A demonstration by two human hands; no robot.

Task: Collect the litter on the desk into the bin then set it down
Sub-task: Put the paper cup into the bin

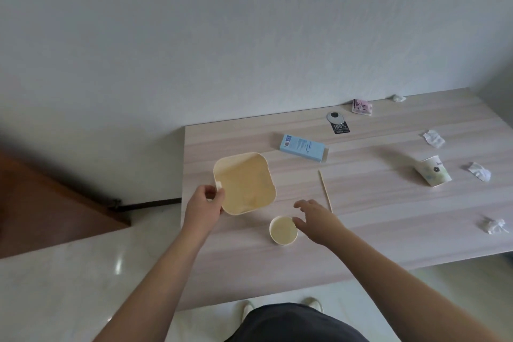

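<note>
So far nothing seems collected: the cream square bin [245,183], apparently empty, is gripped at its handle by the left hand [204,204] at centre frame, the right hand [315,216] is spread loose beside a small paper cup [283,230], and litter remains scattered rightward.

Only legible text I see: "100%" in white on the small black card tag [340,127]. Print on the light-blue cardboard box [302,147] is too small.
</note>
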